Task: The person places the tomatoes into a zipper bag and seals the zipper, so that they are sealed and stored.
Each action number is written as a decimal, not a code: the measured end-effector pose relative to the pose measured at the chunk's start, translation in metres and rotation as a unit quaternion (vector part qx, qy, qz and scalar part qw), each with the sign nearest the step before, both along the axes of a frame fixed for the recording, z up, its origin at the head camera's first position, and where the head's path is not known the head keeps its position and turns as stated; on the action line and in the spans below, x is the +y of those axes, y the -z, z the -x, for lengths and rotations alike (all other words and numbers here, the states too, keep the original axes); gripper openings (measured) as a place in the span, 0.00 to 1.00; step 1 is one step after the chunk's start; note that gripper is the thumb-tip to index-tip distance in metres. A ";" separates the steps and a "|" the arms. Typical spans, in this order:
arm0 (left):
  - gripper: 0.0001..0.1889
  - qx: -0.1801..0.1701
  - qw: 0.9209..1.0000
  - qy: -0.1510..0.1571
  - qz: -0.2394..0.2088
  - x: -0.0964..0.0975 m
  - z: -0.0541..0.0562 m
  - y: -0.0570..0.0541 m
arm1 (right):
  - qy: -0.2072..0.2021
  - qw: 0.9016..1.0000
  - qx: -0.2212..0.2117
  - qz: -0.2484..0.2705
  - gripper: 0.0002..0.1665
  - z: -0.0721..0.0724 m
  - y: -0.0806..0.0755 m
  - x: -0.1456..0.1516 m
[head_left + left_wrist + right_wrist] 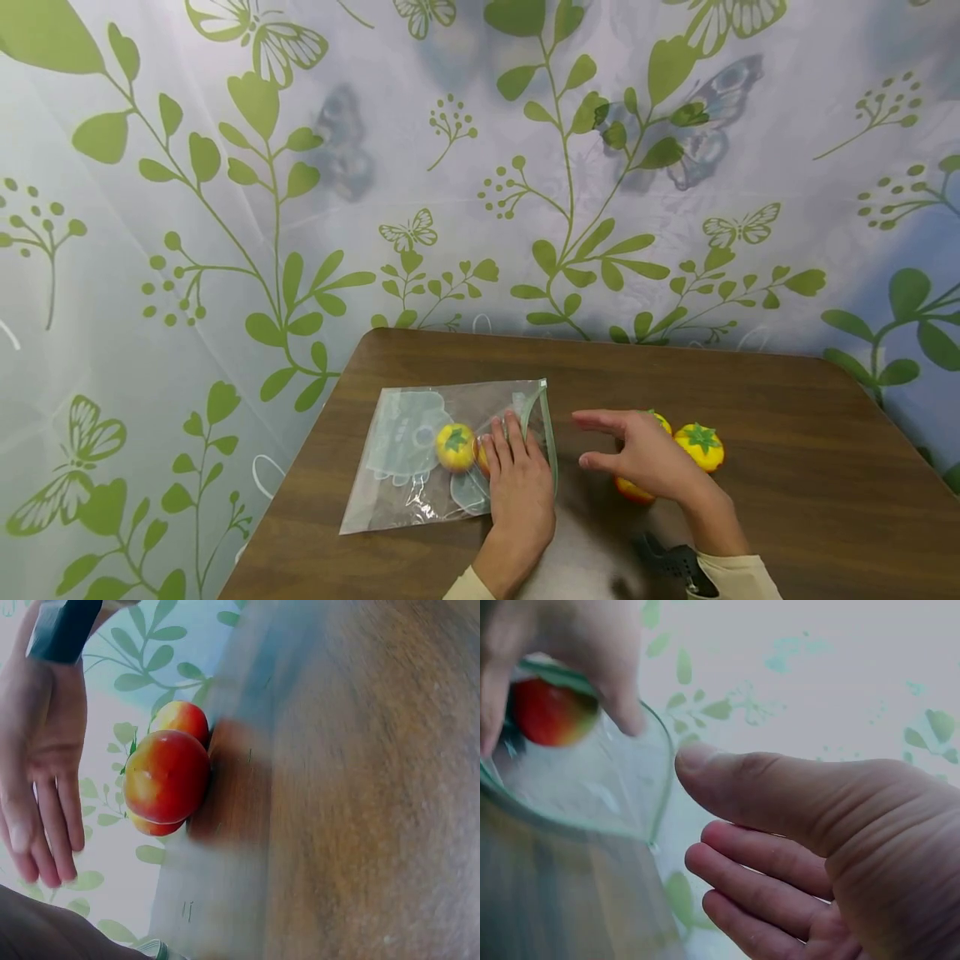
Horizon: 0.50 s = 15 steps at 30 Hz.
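Observation:
A clear zip bag (408, 512) with a green-edged mouth lies on the table, printed with pale shapes. Inside is a yellow toy fruit (455, 447) with a green leafy cap, and a second one shows partly beside the fingertips. My left hand (519, 483) lies over the bag's mouth end, fingers extended. In the right wrist view, a red-and-yellow fruit (553, 712) shows in the bag below that hand. My right hand (652, 454) holds nothing, its thumb and fingers apart, between the bag and several loose toy fruits (699, 447), partly hiding them.
The brown wood-grain table (810, 467) carries everything. A leaf-and-butterfly patterned curtain (450, 167) hangs behind its far edge. A dark band (678, 567) sits at my right wrist.

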<state>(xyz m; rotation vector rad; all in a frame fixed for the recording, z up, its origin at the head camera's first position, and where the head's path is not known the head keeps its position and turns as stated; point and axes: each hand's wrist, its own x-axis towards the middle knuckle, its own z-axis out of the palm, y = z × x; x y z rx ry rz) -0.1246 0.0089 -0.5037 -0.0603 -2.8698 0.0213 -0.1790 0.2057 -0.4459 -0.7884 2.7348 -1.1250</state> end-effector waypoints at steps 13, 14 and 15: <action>0.35 0.024 1.000 -0.002 -0.016 0.000 -0.001 0.001 | 0.106 0.993 0.030 -0.052 0.37 -0.018 -0.019 0.072; 0.35 0.025 1.000 -0.001 -0.016 0.000 -0.001 0.001 | 0.112 0.992 0.029 -0.055 0.38 -0.019 -0.019 0.079; 0.35 0.026 1.000 0.000 -0.017 0.000 -0.001 0.001 | 0.119 0.991 0.026 -0.060 0.38 -0.020 -0.018 0.085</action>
